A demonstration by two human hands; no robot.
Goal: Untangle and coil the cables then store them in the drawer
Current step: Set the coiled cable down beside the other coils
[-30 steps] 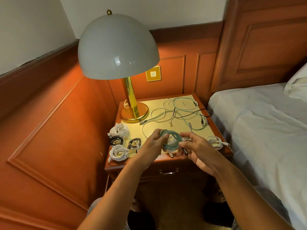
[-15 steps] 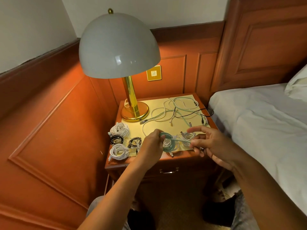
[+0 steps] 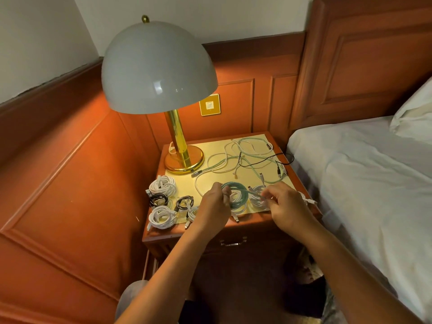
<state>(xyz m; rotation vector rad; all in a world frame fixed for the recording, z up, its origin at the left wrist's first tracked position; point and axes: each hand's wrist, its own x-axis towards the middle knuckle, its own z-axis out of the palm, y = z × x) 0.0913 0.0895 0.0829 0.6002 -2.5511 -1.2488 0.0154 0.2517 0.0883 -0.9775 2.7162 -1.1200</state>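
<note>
head view: left hand [image 3: 214,204] grips the teal cable coil [image 3: 238,195] just above the front of the surface [image 3: 252,178]. right hand [image 3: 284,205] pinches the coil's loose end. tangled cables [image 3: 245,157] lie behind; white coils [image 3: 162,185] and black coils [image 3: 159,199] lie left. drawer [image 3: 233,243] is closed.

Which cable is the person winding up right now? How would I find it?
Find the lamp on the nightstand. At the front edge, between the left hand and right hand, sits the teal coil. The finished coils nearby are white or black.
</note>
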